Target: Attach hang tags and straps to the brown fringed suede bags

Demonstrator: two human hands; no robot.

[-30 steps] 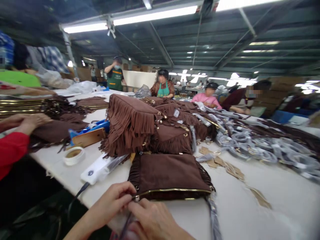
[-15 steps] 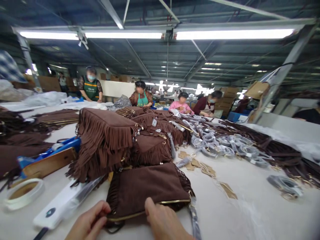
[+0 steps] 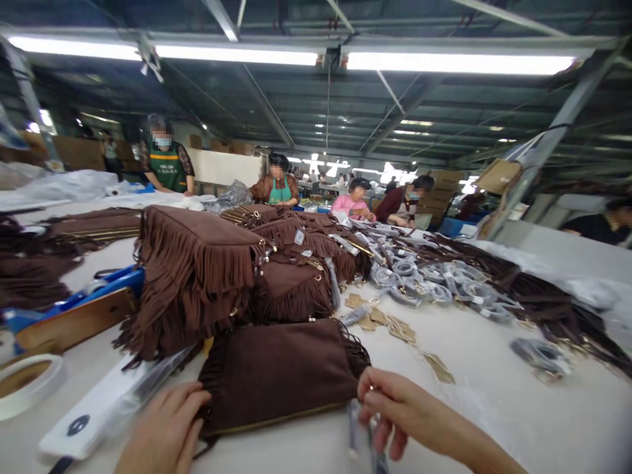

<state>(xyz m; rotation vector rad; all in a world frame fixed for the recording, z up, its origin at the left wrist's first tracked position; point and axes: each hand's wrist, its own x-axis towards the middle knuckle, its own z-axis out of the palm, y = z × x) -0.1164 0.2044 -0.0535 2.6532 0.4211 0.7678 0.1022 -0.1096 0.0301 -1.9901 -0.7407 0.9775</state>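
A dark brown fringed bag lies flat in front of me, with a gold zipper along its near edge. My left hand holds its left side, fingers bent over the fringe. At the bag's near right corner, my right hand has thumb and forefinger pinched together on a small metal fitting, mostly hidden by the fingers. The other right fingers curl below. Under that hand hangs a plastic-wrapped strip. Just behind the bag rises a stack of similar fringed bags.
At left are a tape roll, a white power strip and a brown-and-blue flat object. Wrapped coiled straps and cardboard tags lie to the right. Several people work beyond the table.
My right hand has moved right along the zipper edge to the bag's corner. The zipper edge, gaping at right before, now lies closed. My left hand has shifted slightly at the left side.
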